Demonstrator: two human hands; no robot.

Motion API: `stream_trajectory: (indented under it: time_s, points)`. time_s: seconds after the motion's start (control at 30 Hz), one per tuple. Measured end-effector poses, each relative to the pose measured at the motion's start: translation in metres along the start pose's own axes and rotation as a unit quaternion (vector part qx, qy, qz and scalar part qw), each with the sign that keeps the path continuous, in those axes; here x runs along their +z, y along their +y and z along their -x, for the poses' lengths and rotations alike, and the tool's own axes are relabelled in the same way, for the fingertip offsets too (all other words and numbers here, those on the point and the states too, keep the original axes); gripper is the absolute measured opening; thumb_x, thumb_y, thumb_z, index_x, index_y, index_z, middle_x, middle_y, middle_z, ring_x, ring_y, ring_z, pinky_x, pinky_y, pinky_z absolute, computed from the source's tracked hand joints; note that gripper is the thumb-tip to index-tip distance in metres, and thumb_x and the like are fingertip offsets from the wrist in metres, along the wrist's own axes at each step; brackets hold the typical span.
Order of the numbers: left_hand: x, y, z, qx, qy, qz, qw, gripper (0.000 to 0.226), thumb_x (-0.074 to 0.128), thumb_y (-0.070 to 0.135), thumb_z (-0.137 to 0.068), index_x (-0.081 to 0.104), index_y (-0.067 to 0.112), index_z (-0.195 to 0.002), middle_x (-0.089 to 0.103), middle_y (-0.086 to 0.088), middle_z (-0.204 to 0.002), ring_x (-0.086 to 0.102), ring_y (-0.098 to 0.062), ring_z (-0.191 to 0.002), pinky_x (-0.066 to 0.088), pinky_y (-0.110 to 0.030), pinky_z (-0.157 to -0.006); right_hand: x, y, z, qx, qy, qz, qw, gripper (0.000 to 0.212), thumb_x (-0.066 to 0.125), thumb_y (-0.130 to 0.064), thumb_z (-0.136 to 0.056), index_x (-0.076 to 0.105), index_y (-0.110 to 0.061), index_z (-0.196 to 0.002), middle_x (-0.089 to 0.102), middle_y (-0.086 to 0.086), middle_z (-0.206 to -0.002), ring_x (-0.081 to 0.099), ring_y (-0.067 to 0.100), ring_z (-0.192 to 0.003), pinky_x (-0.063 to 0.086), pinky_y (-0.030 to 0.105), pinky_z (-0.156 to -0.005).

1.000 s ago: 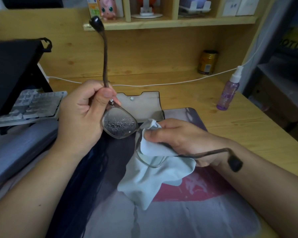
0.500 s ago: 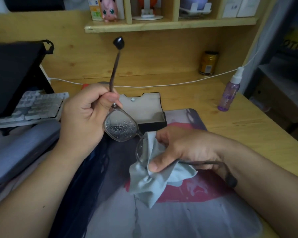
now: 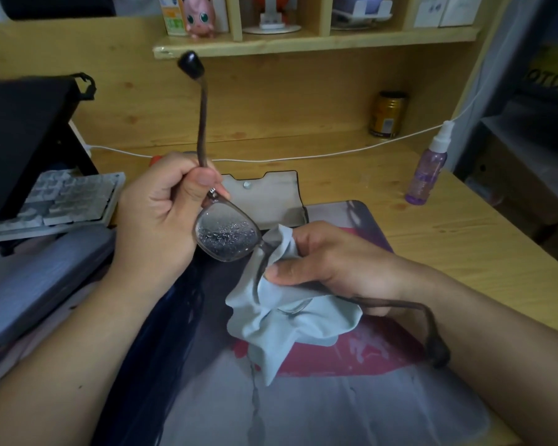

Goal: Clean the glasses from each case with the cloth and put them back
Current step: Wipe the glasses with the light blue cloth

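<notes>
A pair of brown-framed glasses (image 3: 227, 235) is held above the desk mat, its left lens covered in droplets. My left hand (image 3: 161, 217) grips the frame at the hinge, with one temple arm pointing up. My right hand (image 3: 329, 259) pinches a pale blue cloth (image 3: 281, 320) around the other lens, which the cloth mostly hides. The second temple arm runs under my right wrist. An open dark glasses case (image 3: 268, 201) lies on the desk just behind the hands.
A purple spray bottle (image 3: 427, 169) stands at the right on the wooden desk (image 3: 448, 239). A keyboard (image 3: 62, 201) and black stand sit at the left. A yellow can (image 3: 387, 114) and a white cable run along the back wall. A printed mat (image 3: 335, 397) covers the front.
My right hand has shifted its pinch of the cloth on the covered lens and bunched the cloth up. The upright temple arm has swung slightly.
</notes>
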State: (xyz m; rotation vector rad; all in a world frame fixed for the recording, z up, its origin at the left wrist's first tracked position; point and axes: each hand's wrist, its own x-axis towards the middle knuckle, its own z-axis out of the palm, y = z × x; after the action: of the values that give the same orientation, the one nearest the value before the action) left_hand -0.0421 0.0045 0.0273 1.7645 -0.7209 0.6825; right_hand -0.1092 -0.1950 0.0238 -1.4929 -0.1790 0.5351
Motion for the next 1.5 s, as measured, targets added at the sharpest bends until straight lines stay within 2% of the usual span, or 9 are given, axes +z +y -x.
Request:
stream_trajectory:
  time_s: [0.3, 0.47, 0.6, 0.7, 0.9, 1.0, 1.2, 1.3, 1.5]
  points:
    - [-0.009, -0.004, -0.003, 0.008, 0.003, -0.034, 0.999, 0.028, 0.05, 0.017, -0.106, 0.066, 0.007, -0.085, 0.068, -0.004, -0.087, 0.063, -0.006, -0.082, 0.045, -0.017, -0.078, 0.001, 0.002, -0.007, 0.027, 0.057, -0.074, 0.995, 0.022, 0.061, -0.013, -0.097, 0.069, 0.005, -0.104, 0.073, 0.017, -0.093, 0.072, 0.023, -0.078, 0.059, 0.029, -0.072]
    - [-0.014, -0.006, -0.006, 0.013, 0.014, -0.04, 0.999, 0.029, 0.05, 0.019, -0.106, 0.066, 0.006, -0.085, 0.068, 0.0, -0.087, 0.063, -0.006, -0.083, 0.046, -0.022, -0.079, -0.017, -0.009, 0.003, 0.065, -0.079, -0.068, 0.992, 0.028, 0.053, 0.001, -0.098, 0.057, 0.015, -0.123, 0.066, 0.024, -0.114, 0.068, 0.032, -0.102, 0.057, 0.035, -0.09]
    - [-0.008, -0.002, -0.002, 0.014, -0.014, -0.039, 0.999, 0.031, 0.05, 0.019, -0.105, 0.066, 0.005, -0.083, 0.068, -0.003, -0.087, 0.063, -0.009, -0.083, 0.046, -0.018, -0.08, -0.017, -0.015, 0.008, 0.139, -0.14, 0.038, 0.98, 0.017, 0.063, 0.008, -0.089, 0.064, 0.01, -0.106, 0.07, 0.017, -0.097, 0.071, 0.021, -0.079, 0.059, 0.029, -0.07]
    - [-0.005, -0.001, -0.002, 0.014, -0.036, -0.029, 0.999, 0.031, 0.049, 0.016, -0.104, 0.065, 0.001, -0.083, 0.067, -0.007, -0.085, 0.062, -0.011, -0.082, 0.045, -0.018, -0.079, -0.006, -0.011, 0.007, 0.143, -0.102, 0.051, 0.983, 0.017, 0.065, 0.015, -0.085, 0.064, 0.014, -0.103, 0.072, 0.016, -0.089, 0.072, 0.019, -0.071, 0.058, 0.023, -0.061]
    - [0.001, -0.006, 0.0, -0.001, -0.065, -0.002, 0.998, 0.032, 0.05, 0.02, -0.105, 0.065, 0.002, -0.083, 0.067, -0.002, -0.084, 0.063, -0.012, -0.079, 0.046, -0.023, -0.077, 0.006, -0.004, 0.003, 0.102, -0.016, 0.029, 0.994, 0.028, 0.074, 0.008, -0.08, 0.064, 0.011, -0.106, 0.072, 0.027, -0.099, 0.071, 0.026, -0.082, 0.06, 0.03, -0.074]
    - [0.004, -0.005, -0.001, -0.002, -0.066, -0.001, 0.998, 0.032, 0.049, 0.019, -0.105, 0.065, 0.001, -0.084, 0.067, -0.005, -0.084, 0.062, -0.012, -0.079, 0.046, -0.022, -0.077, 0.004, -0.005, 0.004, 0.075, 0.029, 0.043, 0.996, 0.015, 0.076, 0.003, -0.081, 0.066, 0.002, -0.092, 0.072, 0.016, -0.085, 0.07, 0.022, -0.075, 0.058, 0.027, -0.069]
    - [-0.004, -0.007, -0.004, -0.013, -0.026, -0.003, 1.0, 0.029, 0.048, 0.017, -0.107, 0.064, 0.003, -0.086, 0.068, -0.002, -0.083, 0.061, -0.003, -0.075, 0.045, -0.017, -0.073, 0.003, -0.002, -0.003, 0.033, 0.03, -0.062, 0.997, 0.017, 0.059, -0.004, -0.097, 0.066, 0.006, -0.108, 0.07, 0.022, -0.1, 0.07, 0.026, -0.083, 0.06, 0.03, -0.076]
    - [-0.01, -0.009, -0.007, -0.018, -0.014, -0.008, 1.0, 0.029, 0.049, 0.017, -0.107, 0.064, 0.004, -0.086, 0.067, -0.001, -0.084, 0.061, -0.005, -0.077, 0.044, -0.017, -0.074, 0.002, -0.002, -0.006, 0.041, 0.056, -0.084, 0.994, 0.02, 0.058, -0.014, -0.099, 0.07, 0.002, -0.099, 0.073, 0.017, -0.091, 0.072, 0.024, -0.078, 0.06, 0.03, -0.072]
    - [-0.017, -0.012, -0.008, -0.021, -0.011, -0.03, 0.999, 0.031, 0.05, 0.017, -0.106, 0.065, 0.006, -0.082, 0.067, -0.002, -0.086, 0.062, -0.008, -0.08, 0.046, -0.024, -0.075, -0.017, -0.011, 0.005, 0.095, -0.06, -0.043, 0.993, 0.031, 0.058, -0.006, -0.097, 0.056, 0.016, -0.119, 0.065, 0.024, -0.113, 0.067, 0.03, -0.099, 0.056, 0.036, -0.091]
